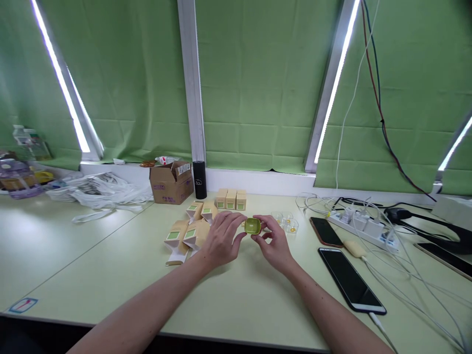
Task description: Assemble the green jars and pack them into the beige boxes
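A small green square container [252, 226] is held up over the table between my two hands. My left hand [223, 239] pinches its left side with thumb and fingers. On its right side, my right hand [273, 243] grips it the same way. Left of my hands lie several opened kraft paper boxes [180, 236] with green labels. Behind them, several closed kraft boxes [231, 199] stand in a row. Clear small cups [291, 226] with something yellow in them sit just beyond my right hand.
A cardboard carton [170, 186] and a black tumbler [199, 180] stand at the back. White straps [106, 191] are heaped at the left. To the right lie a white-framed phone [352, 280], another phone [326, 232], a power strip [363, 230] and tangled cables.
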Available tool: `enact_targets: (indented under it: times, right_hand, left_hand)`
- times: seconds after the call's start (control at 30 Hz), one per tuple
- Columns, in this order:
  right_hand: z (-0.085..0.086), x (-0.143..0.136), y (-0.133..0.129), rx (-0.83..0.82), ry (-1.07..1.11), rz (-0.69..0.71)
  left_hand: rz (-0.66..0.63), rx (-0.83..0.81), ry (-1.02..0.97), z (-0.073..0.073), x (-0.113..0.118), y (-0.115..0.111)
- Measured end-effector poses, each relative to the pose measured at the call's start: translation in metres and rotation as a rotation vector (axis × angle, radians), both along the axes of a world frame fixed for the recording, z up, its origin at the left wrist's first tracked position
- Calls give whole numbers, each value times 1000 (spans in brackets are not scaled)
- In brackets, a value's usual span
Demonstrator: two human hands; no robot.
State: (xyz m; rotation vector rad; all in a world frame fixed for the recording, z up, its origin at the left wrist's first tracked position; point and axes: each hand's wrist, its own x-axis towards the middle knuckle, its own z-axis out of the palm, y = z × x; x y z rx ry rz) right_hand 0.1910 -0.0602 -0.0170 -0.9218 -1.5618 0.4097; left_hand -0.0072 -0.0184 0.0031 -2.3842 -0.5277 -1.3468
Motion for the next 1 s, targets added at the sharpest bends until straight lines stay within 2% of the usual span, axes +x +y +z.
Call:
enact_targets:
  times: [0.17, 0.33, 0.47, 0.6, 0.73, 0.87, 1.0]
  right_hand:
    - [3, -2, -6, 38, -11, 13]
    - [-2, -2, -7, 81, -30, -2]
    - [-7, -2, -7, 103, -58, -21]
    - [-11, -3, -6, 130, -127, -43]
    - [-14, -4, -4, 112, -174, -52]
    - [-13, -5, -2, 130, -181, -51]
    - [-7, -6, -4, 90, -113, -55]
  left_hand:
    - [-99, -5, -4, -3, 0, 4]
    - [-129, -23, -40, -7, 1, 7]
    - [-146, -85, -115, -4, 2, 6]
    - [-168, -207, -240, -4, 5, 5]
    - [-130, -431, -331, -9, 6, 9]
    - [-91, -585, -340, -13, 5, 12]
    - [-97, -658, -307, -11, 6, 9]
